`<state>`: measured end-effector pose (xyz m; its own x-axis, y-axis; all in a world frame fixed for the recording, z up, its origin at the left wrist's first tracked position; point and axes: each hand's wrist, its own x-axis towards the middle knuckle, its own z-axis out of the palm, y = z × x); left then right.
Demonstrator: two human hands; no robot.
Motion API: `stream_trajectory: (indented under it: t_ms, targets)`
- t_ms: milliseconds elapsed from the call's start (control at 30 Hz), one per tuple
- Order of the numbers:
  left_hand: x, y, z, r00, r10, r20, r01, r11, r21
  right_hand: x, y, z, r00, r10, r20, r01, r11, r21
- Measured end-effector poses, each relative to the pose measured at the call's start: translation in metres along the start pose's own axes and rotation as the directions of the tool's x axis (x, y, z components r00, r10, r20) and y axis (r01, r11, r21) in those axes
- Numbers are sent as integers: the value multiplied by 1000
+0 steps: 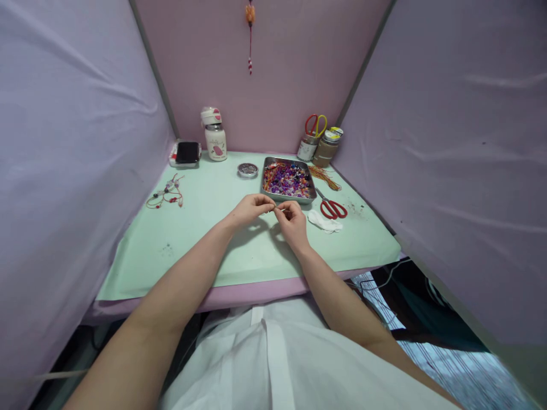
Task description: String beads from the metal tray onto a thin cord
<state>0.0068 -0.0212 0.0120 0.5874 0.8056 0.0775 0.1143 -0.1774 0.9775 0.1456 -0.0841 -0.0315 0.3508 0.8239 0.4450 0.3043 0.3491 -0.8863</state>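
Observation:
My left hand (253, 207) and my right hand (293, 221) meet fingertip to fingertip above the green tabletop, just in front of a metal tray (294, 201). Both are closed in a pinch. Whatever sits between the fingertips is too small to make out. Inside the tray lie many mixed beads (290, 179), mostly purple, with orange and clear ones among them. Right of my right hand is a crumpled white cloth or tissue (325, 221). Beyond it rest red-handled scissors (332, 207), blades pointing toward the tray.
Orange cord (325, 177) lies right of the tray. At the back stand a jar with scissors (306, 149), a brown jar (326, 151), a white bottle (216, 141) and a round dish (248, 170). Beaded strings (167, 193) and a dark flat item (188, 152) are left. Fabric walls enclose the table.

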Motion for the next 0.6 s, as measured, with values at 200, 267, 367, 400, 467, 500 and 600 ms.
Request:
stream_trajectory:
  t_ms: [200,267,367,400,467,500,600]
  targets:
    - [2,-3,0,1000,19,-21,-18,999,49,3,5,-1,996,85,-17,-84,995,60]
    - [3,-4,0,1000,14,-23,-13,998,56,4,6,-2,993,110,-41,-107,991,78]
    - [3,-4,0,1000,-3,-26,5,998,65,4,6,-3,985,109,-133,-87,984,157]
    - [3,-3,0,1000,-6,-22,8,997,71,4,5,-3,982,96,-162,-66,981,184]
    - [3,-2,0,1000,-8,-19,10,997,83,3,4,-3,982,68,-176,-28,976,217]
    - [2,-1,0,1000,-12,-24,14,996,90,3,3,-3,985,63,-160,-26,974,223]
    - [1,1,0,999,-28,-29,32,993,113,3,4,-3,990,95,-104,-69,970,233]
